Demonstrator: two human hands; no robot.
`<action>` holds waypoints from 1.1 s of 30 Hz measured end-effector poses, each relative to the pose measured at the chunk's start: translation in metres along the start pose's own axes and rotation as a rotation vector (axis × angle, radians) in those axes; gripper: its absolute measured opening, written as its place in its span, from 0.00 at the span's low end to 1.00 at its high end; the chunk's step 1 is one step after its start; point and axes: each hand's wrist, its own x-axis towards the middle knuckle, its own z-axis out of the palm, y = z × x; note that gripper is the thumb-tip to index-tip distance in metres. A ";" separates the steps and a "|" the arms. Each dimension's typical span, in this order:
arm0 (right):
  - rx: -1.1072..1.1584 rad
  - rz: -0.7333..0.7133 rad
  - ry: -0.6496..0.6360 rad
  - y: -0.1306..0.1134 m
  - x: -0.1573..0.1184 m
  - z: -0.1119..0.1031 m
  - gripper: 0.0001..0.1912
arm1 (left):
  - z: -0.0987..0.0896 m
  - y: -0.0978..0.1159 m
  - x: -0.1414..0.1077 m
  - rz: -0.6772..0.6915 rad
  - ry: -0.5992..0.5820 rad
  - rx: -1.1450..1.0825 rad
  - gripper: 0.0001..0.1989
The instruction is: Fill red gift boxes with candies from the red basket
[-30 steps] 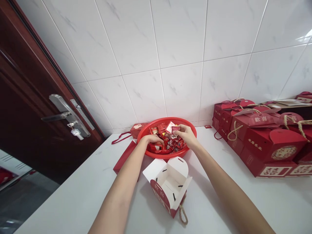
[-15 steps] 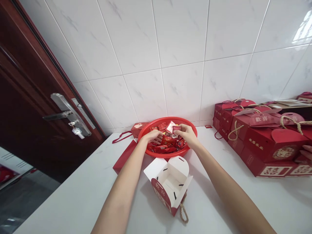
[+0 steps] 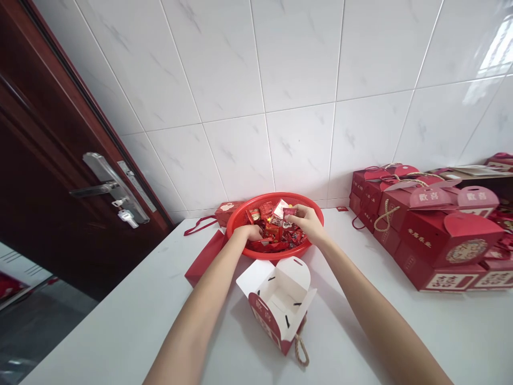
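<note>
A red plastic basket [image 3: 231, 235] by the wall holds many wrapped candies [image 3: 273, 232], mostly in red wrappers. My left hand [image 3: 250, 233] reaches into its left side with curled fingers; what lies between the fingertips is hidden. At the basket's right side, my right hand [image 3: 305, 219] pinches a small dark-pink wrapped candy [image 3: 289, 212]. In front of the basket, between my forearms, stands an open gift box [image 3: 276, 305] with a white inside, red outer faces and a rope handle; its flaps are spread and no candy shows in it.
Red gift boxes [image 3: 436, 240] with rope handles are stacked on the right of the white table [image 3: 344, 331]. A red bag or box [image 3: 206, 258] lies left of the basket, and a patterned red box [image 3: 228, 213] behind it. A door with keys [image 3: 128, 216] is at left.
My left hand has gone lower into the candies and its fingers have curled. My right hand stays nearly still with its candy. Another person's hand at the right edge has left the view.
</note>
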 end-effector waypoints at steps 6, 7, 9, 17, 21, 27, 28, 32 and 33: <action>0.001 0.007 -0.004 -0.002 0.000 0.000 0.12 | -0.003 0.003 -0.003 -0.076 -0.122 -0.099 0.05; 0.007 0.008 -0.005 -0.003 -0.001 0.001 0.12 | -0.004 0.003 -0.004 -0.067 -0.106 -0.131 0.05; 0.022 0.008 -0.006 -0.005 -0.002 0.001 0.12 | -0.006 0.005 -0.007 -0.031 -0.049 -0.209 0.04; 0.030 0.012 0.030 -0.004 0.000 0.001 0.12 | -0.012 0.018 -0.021 0.208 0.205 -0.568 0.17; 0.055 0.014 0.025 -0.005 0.000 0.002 0.13 | -0.012 0.021 -0.023 0.264 0.237 -0.666 0.21; 0.087 0.025 0.008 -0.008 -0.001 0.001 0.14 | -0.012 0.026 -0.025 0.300 0.252 -0.788 0.23; 0.087 0.026 0.006 -0.008 -0.001 0.001 0.14 | -0.012 0.027 -0.026 0.305 0.254 -0.804 0.22; 0.092 0.047 -0.007 -0.008 0.000 -0.001 0.16 | -0.010 0.034 -0.030 0.299 0.269 -0.767 0.23; 0.099 0.053 -0.014 -0.008 0.000 -0.002 0.16 | -0.010 0.037 -0.031 0.301 0.272 -0.759 0.23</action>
